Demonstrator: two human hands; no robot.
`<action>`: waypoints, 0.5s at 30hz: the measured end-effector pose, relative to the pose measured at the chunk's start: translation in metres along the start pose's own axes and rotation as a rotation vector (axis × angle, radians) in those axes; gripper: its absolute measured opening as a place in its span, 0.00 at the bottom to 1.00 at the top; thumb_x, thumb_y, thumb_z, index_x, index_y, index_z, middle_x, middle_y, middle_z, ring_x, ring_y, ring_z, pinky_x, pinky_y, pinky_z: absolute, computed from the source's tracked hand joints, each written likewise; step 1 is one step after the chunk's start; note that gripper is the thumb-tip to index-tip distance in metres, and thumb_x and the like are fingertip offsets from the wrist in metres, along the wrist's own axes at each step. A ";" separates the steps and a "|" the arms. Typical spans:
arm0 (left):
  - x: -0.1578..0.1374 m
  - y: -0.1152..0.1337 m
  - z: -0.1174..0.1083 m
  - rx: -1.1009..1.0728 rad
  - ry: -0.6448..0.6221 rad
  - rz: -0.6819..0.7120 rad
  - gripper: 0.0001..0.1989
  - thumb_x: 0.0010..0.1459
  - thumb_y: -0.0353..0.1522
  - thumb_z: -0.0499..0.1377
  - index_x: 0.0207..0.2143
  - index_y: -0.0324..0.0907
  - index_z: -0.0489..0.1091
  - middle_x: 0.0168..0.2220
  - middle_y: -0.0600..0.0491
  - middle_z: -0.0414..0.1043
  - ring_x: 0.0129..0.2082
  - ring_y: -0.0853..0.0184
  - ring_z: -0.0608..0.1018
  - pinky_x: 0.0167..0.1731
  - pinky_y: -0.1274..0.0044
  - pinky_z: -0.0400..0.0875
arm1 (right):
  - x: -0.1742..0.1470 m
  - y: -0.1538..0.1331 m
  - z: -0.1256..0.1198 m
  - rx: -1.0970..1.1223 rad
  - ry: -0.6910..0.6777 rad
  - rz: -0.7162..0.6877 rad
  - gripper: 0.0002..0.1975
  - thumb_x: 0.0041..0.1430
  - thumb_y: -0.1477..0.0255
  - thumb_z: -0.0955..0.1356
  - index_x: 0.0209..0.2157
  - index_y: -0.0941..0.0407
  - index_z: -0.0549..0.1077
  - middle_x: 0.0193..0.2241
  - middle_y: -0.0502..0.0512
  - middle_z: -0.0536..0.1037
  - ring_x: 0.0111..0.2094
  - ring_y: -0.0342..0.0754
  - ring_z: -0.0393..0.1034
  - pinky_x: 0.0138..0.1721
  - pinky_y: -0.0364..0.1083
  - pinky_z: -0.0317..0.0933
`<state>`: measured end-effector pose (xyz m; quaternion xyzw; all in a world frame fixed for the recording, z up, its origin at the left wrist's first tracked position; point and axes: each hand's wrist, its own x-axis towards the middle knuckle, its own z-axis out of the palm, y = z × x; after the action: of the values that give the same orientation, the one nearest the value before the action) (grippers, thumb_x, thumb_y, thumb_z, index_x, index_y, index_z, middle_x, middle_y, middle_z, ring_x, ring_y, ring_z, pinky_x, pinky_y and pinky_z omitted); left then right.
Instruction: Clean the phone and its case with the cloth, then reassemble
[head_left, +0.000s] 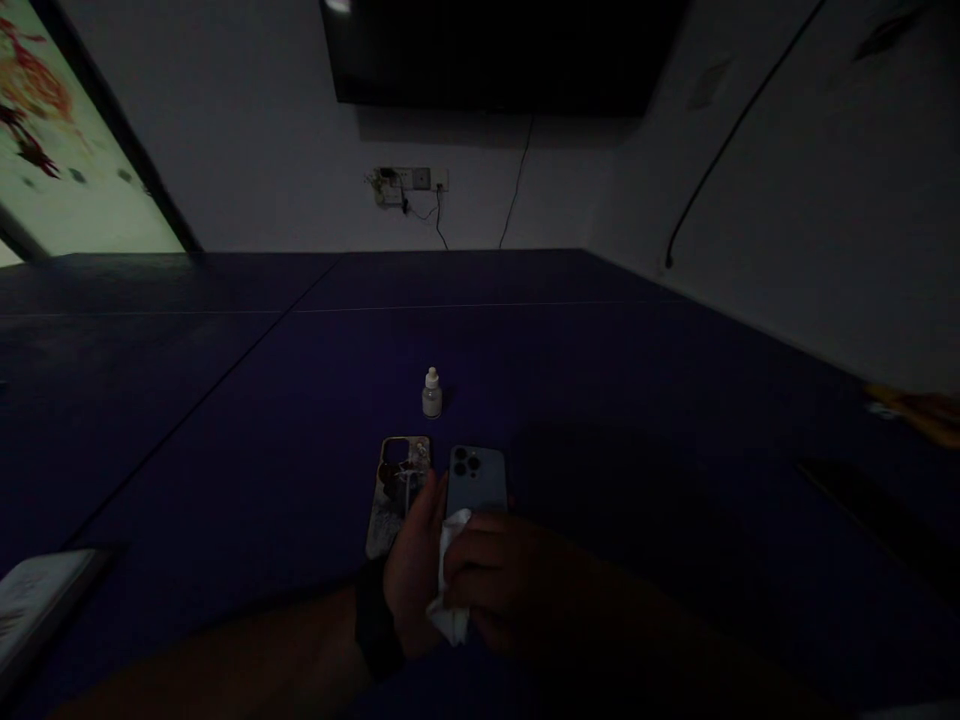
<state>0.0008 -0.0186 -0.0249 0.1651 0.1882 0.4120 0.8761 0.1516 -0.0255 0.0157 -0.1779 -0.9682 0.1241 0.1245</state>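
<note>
A blue-grey smartphone (480, 482) lies back side up in my left hand (414, 570), which grips it from the left and below. My right hand (499, 570) closes on a crumpled white wipe (452, 620) and rests it over the phone's lower back. The phone's camera lenses point up at its top left corner. Just left of my left hand, a patterned phone case (391, 500) lies on the dark blue surface. Beyond both stands a small white-capped dropper bottle (432, 395), upright. My hands hide the phone's lower end.
The dark blue surface (585, 360) stretches to the wall. A white box or book (45, 600) sits at the left edge. On the right lie a dark flat object (862, 510) and a yellow-orange item (922, 410). Sockets with cables (409, 185) and a screen (495, 50) are on the wall.
</note>
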 end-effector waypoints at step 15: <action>-0.002 -0.003 -0.002 -0.141 0.062 0.011 0.18 0.66 0.46 0.58 0.33 0.40 0.71 0.23 0.58 0.62 0.19 0.76 0.64 0.20 0.82 0.59 | -0.007 0.006 -0.001 0.077 0.050 0.126 0.07 0.61 0.80 0.66 0.40 0.59 0.75 0.40 0.57 0.79 0.43 0.50 0.68 0.47 0.49 0.62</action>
<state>0.0004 -0.0212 -0.0277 0.0910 0.1848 0.4341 0.8770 0.1602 -0.0224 0.0139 -0.2364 -0.9463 0.1643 0.1472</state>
